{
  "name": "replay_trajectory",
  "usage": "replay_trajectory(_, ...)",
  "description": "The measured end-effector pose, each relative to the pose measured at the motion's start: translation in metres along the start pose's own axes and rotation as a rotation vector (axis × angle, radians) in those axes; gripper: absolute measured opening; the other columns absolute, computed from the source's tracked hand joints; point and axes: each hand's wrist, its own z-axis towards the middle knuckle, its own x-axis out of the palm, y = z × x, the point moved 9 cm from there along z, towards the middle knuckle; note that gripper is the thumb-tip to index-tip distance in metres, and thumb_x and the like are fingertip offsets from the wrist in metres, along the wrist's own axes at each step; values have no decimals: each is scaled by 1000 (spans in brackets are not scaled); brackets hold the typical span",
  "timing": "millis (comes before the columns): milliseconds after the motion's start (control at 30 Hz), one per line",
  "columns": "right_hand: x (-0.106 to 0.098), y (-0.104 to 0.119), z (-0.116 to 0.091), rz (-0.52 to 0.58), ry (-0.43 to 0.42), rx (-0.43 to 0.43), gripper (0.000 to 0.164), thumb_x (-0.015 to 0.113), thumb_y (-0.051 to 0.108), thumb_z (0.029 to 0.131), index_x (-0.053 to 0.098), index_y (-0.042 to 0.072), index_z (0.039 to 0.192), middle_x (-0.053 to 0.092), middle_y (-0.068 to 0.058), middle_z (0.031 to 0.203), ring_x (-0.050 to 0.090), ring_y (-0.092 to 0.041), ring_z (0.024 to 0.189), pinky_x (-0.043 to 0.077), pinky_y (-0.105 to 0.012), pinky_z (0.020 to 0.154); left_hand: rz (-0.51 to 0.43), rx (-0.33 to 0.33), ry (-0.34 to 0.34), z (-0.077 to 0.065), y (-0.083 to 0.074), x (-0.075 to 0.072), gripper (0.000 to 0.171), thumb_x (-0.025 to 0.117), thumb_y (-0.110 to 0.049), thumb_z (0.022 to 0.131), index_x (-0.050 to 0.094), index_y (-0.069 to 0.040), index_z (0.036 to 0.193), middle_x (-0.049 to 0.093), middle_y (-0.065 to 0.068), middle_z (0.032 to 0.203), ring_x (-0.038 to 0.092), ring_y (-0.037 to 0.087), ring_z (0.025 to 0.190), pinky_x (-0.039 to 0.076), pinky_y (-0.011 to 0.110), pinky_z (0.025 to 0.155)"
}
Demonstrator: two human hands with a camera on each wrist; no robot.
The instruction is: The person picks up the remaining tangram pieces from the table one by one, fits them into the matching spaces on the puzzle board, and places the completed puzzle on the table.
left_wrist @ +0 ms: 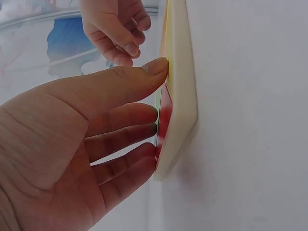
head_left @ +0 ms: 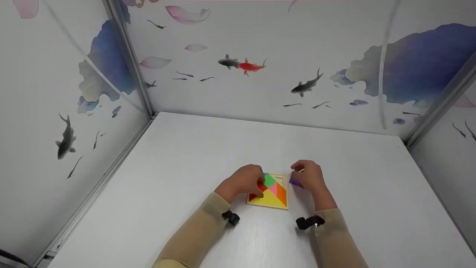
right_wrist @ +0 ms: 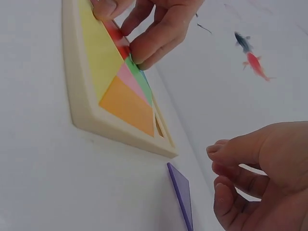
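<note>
A tangram in a square wooden tray (head_left: 267,207) lies on the table, with yellow, orange, pink, green and red pieces in it. A small triangular recess (head_left: 279,180) at its far right corner shows bare wood. My left hand (head_left: 243,180) rests on the tray's left side. Its thumb touches near the yellow piece (left_wrist: 169,43), and its fingertips lie by the red piece (left_wrist: 164,115). Just right of the tray, a purple triangle (right_wrist: 182,192) sits apart from it. My right hand (right_wrist: 262,173) hovers beside this triangle with loosely bent fingers, holding nothing.
The white table (head_left: 186,149) is bounded by white panels (head_left: 260,96) printed with fish and petals. Metal frame posts (head_left: 134,67) stand at the corners. A black wrist camera (head_left: 231,217) sits on the left sleeve, another (head_left: 309,222) on the right.
</note>
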Motion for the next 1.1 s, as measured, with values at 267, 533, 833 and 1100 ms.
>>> replay_trajectory(267,-4,-11,-2,-26,40,97,26,68,5,97,73,3,122,69,-21,128,65,-36,113,58,-50,102,-5,8,5,2,2,2,38,92,-33,82,81,-15,114,68,-2,116,57,16,107,54,33,104)
replay_trajectory(533,12,-4,-3,-159,135,77,42,73,5,94,67,2,136,61,-25,137,58,-41,123,49,-56,115,4,17,6,3,4,2,38,92,-34,83,80,-16,114,68,-2,118,57,17,108,53,34,106)
replay_trajectory(833,22,2,-3,-250,130,9,28,75,5,92,74,-3,119,65,-19,115,61,-34,104,55,-52,105,16,18,8,3,4,2,39,93,-34,82,81,-15,114,69,-1,118,58,17,106,53,34,104)
replay_trajectory(1100,22,2,-4,-248,101,57,26,76,6,91,75,-2,116,70,-20,115,64,-35,103,58,-51,103,37,5,7,5,5,4,40,93,-34,81,82,-16,114,69,-1,120,59,18,110,53,34,108)
